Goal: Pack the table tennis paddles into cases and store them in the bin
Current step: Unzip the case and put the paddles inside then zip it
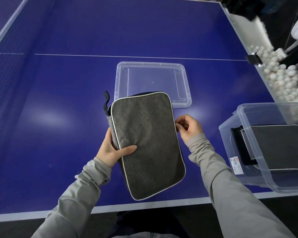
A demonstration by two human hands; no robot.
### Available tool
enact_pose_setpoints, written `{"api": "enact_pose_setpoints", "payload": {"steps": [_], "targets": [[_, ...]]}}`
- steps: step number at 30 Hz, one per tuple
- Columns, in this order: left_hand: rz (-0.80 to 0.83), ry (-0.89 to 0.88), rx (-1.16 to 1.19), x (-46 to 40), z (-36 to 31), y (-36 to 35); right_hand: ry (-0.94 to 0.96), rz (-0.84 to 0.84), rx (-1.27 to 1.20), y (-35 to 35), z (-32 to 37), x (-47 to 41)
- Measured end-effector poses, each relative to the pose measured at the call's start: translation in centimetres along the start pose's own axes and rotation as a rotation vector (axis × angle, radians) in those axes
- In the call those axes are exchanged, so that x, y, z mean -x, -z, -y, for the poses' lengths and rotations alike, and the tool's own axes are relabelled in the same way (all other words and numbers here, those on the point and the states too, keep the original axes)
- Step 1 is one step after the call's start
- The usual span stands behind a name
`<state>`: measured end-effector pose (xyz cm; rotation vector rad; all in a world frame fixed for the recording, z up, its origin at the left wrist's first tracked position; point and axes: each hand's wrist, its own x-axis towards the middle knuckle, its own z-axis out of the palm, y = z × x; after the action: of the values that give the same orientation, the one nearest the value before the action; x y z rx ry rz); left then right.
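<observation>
A grey fabric paddle case (pixel 144 143) with pale piping hangs above the blue table's near edge. My left hand (pixel 113 150) grips its left edge, thumb lying across the front. My right hand (pixel 187 127) pinches something small at the case's right edge; I cannot tell what. Two dark pull tabs (pixel 106 98) stick out at the case's top left corner. At the right, a clear plastic bin (pixel 244 117) stands on the table with another grey case (pixel 279 146) lying inside it. No bare paddle is in sight.
The bin's clear lid (pixel 151 83) lies flat on the table behind the case. The net (pixel 5 54) runs along the left. A trough of several white balls (pixel 280 78) lines the table's right edge. The near table edge (pixel 110 206) runs below my forearms.
</observation>
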<state>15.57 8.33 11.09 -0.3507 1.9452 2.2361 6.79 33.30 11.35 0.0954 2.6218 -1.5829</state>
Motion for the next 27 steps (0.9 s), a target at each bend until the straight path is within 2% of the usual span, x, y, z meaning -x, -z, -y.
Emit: {"api": "enact_pose_setpoints", "payload": {"steps": [18,24,27], "targets": [[0.202,-0.050,-0.253,0.4,-1.7,1.1,0.070,-0.013,-0.070,2.6,3.0,-1.0],[0.279,-0.034,-0.405,0.4,-2.0,0.8,0.151,-0.004,0.072,4.1,4.6,-1.1],[0.316,-0.025,-0.555,-0.1,-2.7,0.6,0.251,0.021,0.214,3.7,5.5,-1.0]]}}
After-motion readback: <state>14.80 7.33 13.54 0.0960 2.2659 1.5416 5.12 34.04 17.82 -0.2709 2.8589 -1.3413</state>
